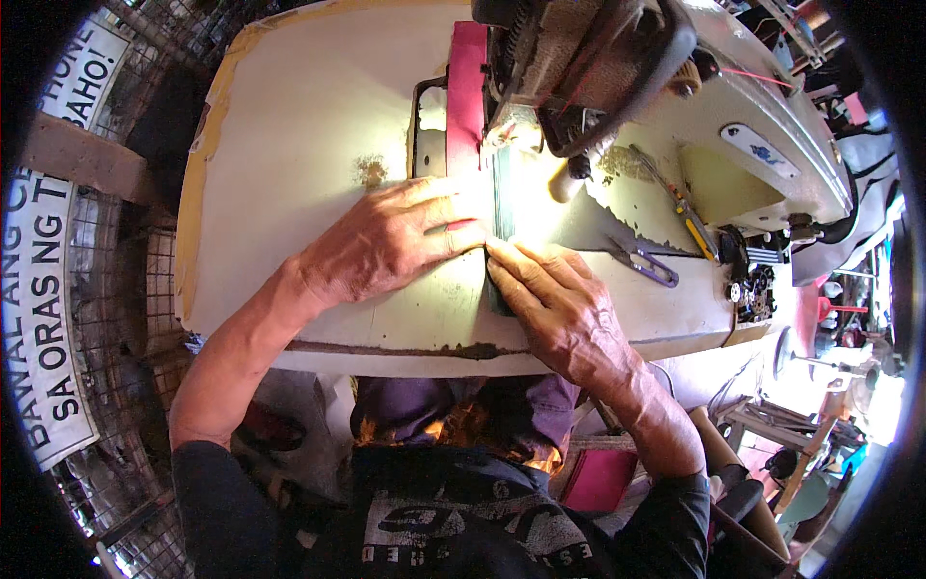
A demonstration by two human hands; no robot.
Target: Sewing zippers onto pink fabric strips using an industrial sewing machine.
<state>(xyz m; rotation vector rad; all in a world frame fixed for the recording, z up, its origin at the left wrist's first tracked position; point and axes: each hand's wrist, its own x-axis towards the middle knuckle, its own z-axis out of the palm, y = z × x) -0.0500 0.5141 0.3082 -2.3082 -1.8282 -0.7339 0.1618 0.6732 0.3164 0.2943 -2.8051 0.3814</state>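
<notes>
A dark printed shirt fills the lower edge, forearms reaching up from it. The left hand lies flat, fingers spread and pressing down a long pinkish-red strip of material, likely to keep it straight toward the needle. The right hand rests with fingers extended (not curled round anything) on a dark green strip alongside. Both strips lie under the fingertips on the worn cream bench, before the grey industrial sewing machine. Purple thread snips sit nearby.
</notes>
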